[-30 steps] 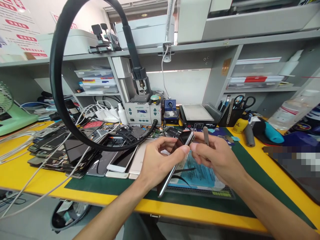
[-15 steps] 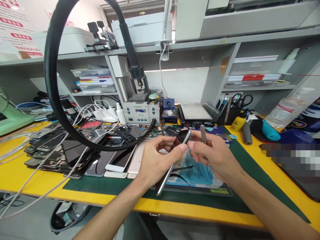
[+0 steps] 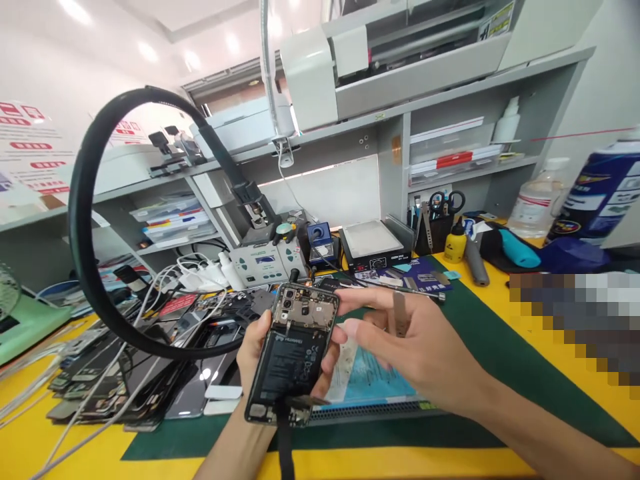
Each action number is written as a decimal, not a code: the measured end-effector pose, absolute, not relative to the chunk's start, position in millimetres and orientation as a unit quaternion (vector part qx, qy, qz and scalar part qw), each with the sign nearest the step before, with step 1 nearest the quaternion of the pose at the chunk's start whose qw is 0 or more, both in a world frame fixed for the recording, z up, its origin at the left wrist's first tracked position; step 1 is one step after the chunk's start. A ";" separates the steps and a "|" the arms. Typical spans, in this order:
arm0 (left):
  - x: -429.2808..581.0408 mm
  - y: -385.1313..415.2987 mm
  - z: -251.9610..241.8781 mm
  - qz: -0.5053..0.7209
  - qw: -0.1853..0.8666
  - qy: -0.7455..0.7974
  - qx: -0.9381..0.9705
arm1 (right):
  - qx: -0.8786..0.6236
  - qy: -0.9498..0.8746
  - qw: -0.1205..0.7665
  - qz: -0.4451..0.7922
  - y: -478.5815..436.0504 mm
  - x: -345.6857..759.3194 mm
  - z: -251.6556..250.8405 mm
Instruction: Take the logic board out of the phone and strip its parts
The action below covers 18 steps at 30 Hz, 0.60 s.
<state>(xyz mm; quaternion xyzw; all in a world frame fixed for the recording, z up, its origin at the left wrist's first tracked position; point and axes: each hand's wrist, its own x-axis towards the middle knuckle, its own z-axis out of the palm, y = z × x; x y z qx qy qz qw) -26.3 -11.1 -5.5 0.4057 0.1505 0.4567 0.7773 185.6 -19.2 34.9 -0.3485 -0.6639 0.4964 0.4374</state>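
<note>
My left hand grips an opened phone from behind, its back cover off so the black battery and circuit board face me. A dark strip hangs from its lower end. My right hand is just right of the phone, forefinger stretched toward its top corner, with metal tweezers tucked between the fingers. Both hands are above a blue sheet on a green mat.
A pile of phone screens and white cables lies at left under a black hose loop. A soldering station, a heating plate, a tool holder with scissors and bottles stand behind.
The phone was held edge-on between both hands; now my left hand has turned it so its open back faces me. My right hand has let go of it, and my head has lifted.
</note>
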 end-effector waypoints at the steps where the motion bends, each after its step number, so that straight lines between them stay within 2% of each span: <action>1: -26.6 -9.9 -8.0 0.457 0.786 0.135 0.393 | -0.348 -0.664 0.441 0.494 -19.0 186.0 34.3; 9: -25.9 -8.9 -13.9 0.397 0.830 0.083 0.382 | -0.357 -0.639 0.460 0.502 -18.2 183.9 32.7; 18: -22.3 -14.8 -4.0 0.371 0.846 0.149 0.351 | -0.369 -0.631 0.473 0.493 -17.2 184.0 33.3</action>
